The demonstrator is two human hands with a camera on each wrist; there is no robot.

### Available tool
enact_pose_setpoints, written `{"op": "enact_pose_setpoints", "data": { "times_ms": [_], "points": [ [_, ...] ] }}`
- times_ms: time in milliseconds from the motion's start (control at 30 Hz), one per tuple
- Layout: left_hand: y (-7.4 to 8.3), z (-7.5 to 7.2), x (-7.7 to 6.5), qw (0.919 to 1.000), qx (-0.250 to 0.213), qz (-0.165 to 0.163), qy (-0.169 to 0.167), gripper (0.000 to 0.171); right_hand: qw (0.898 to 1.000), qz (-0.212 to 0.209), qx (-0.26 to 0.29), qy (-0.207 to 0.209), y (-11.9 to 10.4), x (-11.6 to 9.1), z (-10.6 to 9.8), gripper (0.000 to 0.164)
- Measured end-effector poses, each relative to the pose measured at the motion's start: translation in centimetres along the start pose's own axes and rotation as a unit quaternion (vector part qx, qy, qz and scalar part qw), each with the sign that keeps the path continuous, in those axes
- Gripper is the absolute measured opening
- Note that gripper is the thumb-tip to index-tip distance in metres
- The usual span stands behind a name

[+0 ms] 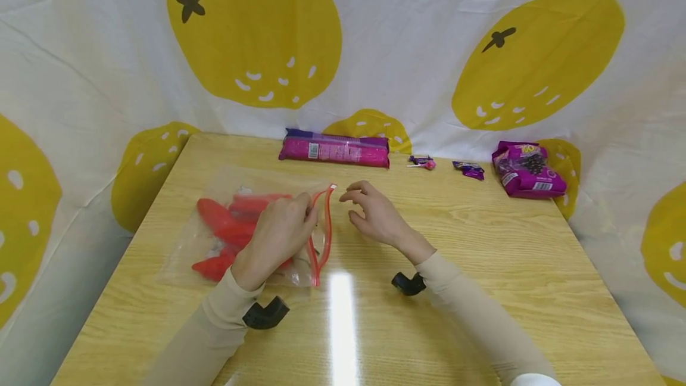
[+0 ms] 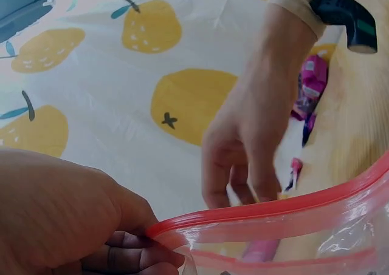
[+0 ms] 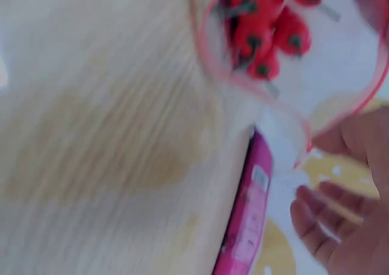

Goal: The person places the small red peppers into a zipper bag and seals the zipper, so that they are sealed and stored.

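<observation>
A clear zip bag [image 1: 184, 255] with a red zip edge lies on the table at the left. Inside it are several red peppers [image 3: 252, 38] with green stems. My left hand [image 1: 281, 231] pinches the bag's edge near the mouth, thumb outside and fingers curled, as the left wrist view shows. Between the two zip strips the mouth gapes toward the right. My right hand [image 1: 375, 213] hovers just right of the bag's far corner, fingers spread and loosely bent. It looks close to the zip end, and I see nothing held in it.
Along the table's back edge lie a long purple-pink packet [image 1: 334, 149], a lollipop [image 1: 429, 165], small wrapped sweets [image 1: 470, 170] and a purple bag [image 1: 527, 171]. Behind them hangs a white cloth [image 1: 396, 46] printed with yellow fruit. A light streak [image 1: 343, 326] reflects on the tabletop.
</observation>
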State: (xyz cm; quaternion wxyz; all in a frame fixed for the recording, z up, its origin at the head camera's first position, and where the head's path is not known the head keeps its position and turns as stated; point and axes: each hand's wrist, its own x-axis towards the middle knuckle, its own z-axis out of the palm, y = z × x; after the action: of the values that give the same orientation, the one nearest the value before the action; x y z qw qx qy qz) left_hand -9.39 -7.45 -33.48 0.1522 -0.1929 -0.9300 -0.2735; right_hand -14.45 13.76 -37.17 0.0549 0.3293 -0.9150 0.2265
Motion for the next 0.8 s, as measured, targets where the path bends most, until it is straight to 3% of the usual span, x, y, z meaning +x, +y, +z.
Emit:
{"op": "enact_pose_setpoints", "data": {
  "times_ms": [133, 200, 300, 533, 633, 800],
  "points": [
    [0.0, 0.0, -0.2, 0.9997, 0.010, 0.020, 0.005, 0.017, 0.992, -0.092, -0.075, -0.041, 1.0, 0.4, 0.4, 0.048],
    [0.1, -0.1, -0.3, 0.9996, 0.011, 0.027, 0.003, 0.019, 0.986, -0.114, -0.102, -0.061, 1.1, 0.7, 0.7, 0.053],
    [0.4, -0.3, -0.4, 0.9991, 0.012, 0.040, -0.003, 0.020, 0.980, -0.125, -0.144, -0.054, 1.1, 0.9, 1.1, 0.050],
    [1.7, -1.4, -0.9, 0.9982, 0.010, 0.053, -0.025, 0.016, 0.963, -0.179, -0.189, 0.070, 0.5, -0.3, -0.7, 0.023],
    [2.5, -2.4, -1.4, 0.9975, -0.001, 0.058, -0.041, 0.020, 0.955, -0.213, -0.172, 0.116, 0.0, -1.5, -2.3, 0.014],
    [3.8, -4.0, -2.4, 0.9951, -0.023, 0.089, -0.036, 0.022, 0.943, -0.255, -0.115, 0.179, -1.2, -3.6, -5.1, 0.007]
  ]
}}
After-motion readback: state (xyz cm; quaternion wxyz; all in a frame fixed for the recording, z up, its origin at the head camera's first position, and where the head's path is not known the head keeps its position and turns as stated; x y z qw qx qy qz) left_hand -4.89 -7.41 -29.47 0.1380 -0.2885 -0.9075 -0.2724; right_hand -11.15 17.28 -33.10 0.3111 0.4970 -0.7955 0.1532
